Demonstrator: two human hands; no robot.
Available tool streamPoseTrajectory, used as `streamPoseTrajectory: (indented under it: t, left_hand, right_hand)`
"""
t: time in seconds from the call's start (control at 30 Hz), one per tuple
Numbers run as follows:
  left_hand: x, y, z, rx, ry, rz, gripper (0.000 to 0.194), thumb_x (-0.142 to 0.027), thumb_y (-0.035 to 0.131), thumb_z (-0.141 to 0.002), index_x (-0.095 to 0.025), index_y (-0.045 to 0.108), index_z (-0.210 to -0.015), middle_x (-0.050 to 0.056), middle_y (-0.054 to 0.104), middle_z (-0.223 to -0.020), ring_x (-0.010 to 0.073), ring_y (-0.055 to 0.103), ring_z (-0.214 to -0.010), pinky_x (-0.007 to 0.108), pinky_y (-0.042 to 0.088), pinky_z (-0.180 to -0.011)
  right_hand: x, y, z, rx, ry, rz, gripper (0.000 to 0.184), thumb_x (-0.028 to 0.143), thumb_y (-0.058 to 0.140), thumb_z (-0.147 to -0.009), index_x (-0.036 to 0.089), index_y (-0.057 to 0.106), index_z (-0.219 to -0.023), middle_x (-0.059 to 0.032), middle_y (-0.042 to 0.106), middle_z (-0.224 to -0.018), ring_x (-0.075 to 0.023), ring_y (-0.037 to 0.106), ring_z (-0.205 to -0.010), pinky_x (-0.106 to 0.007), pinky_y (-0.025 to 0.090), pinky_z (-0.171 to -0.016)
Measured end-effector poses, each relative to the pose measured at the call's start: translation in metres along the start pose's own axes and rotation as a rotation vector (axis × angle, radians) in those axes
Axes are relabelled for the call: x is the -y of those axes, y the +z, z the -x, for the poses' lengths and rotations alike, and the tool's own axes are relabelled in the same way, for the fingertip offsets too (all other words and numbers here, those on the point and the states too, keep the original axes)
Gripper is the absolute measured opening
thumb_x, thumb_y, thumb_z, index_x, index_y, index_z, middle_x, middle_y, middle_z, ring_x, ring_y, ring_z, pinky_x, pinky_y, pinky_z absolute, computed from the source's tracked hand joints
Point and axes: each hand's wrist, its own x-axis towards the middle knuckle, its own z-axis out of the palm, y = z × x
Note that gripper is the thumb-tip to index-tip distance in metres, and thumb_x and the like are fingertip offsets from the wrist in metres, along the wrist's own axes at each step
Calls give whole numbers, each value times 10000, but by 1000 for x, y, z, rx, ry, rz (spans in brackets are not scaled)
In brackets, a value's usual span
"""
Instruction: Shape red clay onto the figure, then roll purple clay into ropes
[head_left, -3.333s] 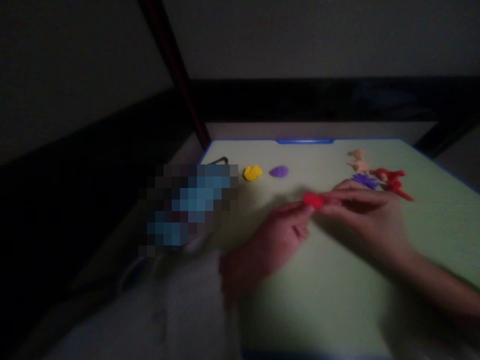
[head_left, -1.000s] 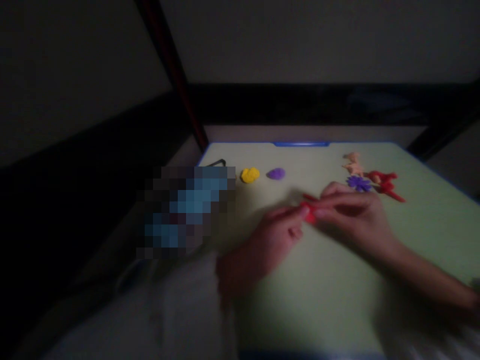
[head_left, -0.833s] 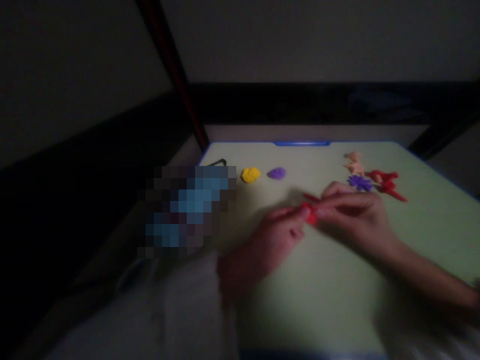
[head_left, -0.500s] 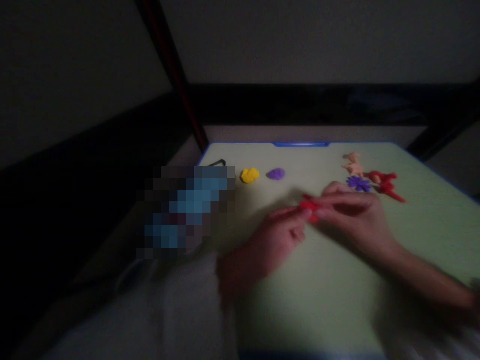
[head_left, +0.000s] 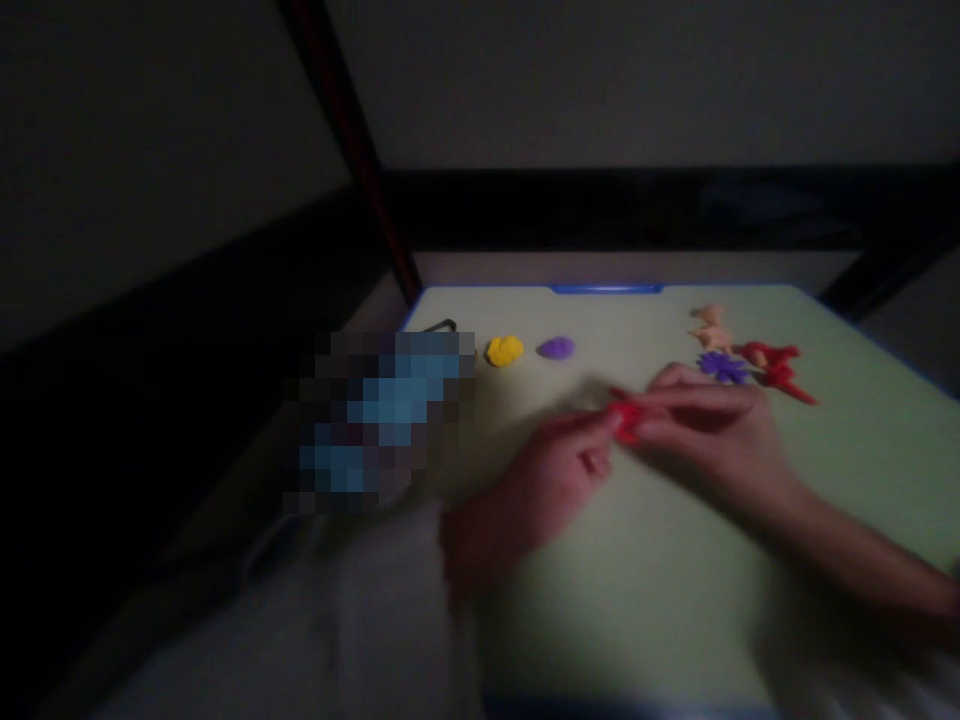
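"Where is the red piece (head_left: 625, 422)?"

"Between the person's two hands, over the desk (head_left: 637, 600). The left grip (head_left: 564, 468) has it pinched between thumb and finger, from the left."

"And the right grip (head_left: 716, 425)?"

"Closed on the same piece from the other side, fingertips meeting it. A thin dark-red tip pokes out just above those fingers; whether it belongs to the piece, one cannot tell, as it is blurred."

"What lies near the right one?"

"Just beyond it, a purple flower (head_left: 722, 367). Beside that sits a red figure (head_left: 780, 370), with a long end pointing toward the desk's right side. A peach figure (head_left: 711, 330) is behind the flower."

"And on the left?"

"Farther back than the left one, a yellow lump (head_left: 505, 351), with a purple lump (head_left: 556, 347) to its right, the two apart. Left of the yellow, a blue thing (head_left: 397, 400) is pixelated, so its shape is unclear."
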Motion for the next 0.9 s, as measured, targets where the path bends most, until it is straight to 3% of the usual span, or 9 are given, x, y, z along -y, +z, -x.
streamPoseTrajectory:
  t: [0.1, 0.2, 0.4, 0.57, 0.7, 0.9]
  left_hand:
    - [2, -4, 1, 13, 30, -94, 188, -303, 657, -752, -152, 575, -676, -28, 414, -631, 82, 322, -580, 239, 268, -567]
    - [1, -4, 3, 28, 22, -122, 177, -295, 678, -728, -149, 588, -686, -31, 418, -626, 77, 315, -569, 238, 261, -556]
    - [-3, 5, 3, -17, 27, 32, 143, -255, 655, -740, -145, 582, -687, -32, 434, -661, 60, 317, -558, 209, 266, -537]
    - [0, -1, 1, 41, 47, -50, 114, -238, 645, -750, -139, 602, -712, -15, 471, -695, 65, 341, -588, 214, 264, -552]
    - [1, -4, 0, 13, 25, -113, 186, -300, 646, -753, -153, 565, -672, -26, 428, -649, 80, 325, -581, 240, 263, -562]
    - [-1, -2, 1, -3, 28, -76, 149, -290, 653, -740, -159, 584, -718, -34, 405, -638, 80, 310, -567, 245, 261, -560]
  right_hand:
    - [-2, 1, 0, -28, 11, -19, 232, 208, 789, -638, 284, 752, -854, -10, 638, -741, -123, 564, -633, -252, 465, -520]
    - [-1, 1, -1, -19, 11, -11, 152, 210, 768, -664, 285, 757, -796, -3, 628, -690, -117, 559, -603, -241, 449, -490]
    - [5, 1, -2, 14, -8, 45, 54, 248, 746, -697, 270, 759, -745, -2, 614, -642, -107, 548, -576, -221, 436, -462]
    - [3, 0, -1, 11, -12, 39, 55, 245, 748, -696, 280, 759, -738, -4, 616, -644, -110, 552, -580, -222, 438, -462]
    - [1, -1, -1, 10, -25, 35, 52, 242, 749, -698, 284, 756, -727, -2, 626, -645, -115, 558, -587, -234, 453, -484]
    - [0, -1, 0, -28, -5, 24, 228, 231, 791, -641, 287, 752, -859, -15, 644, -749, -123, 566, -634, -242, 459, -507]
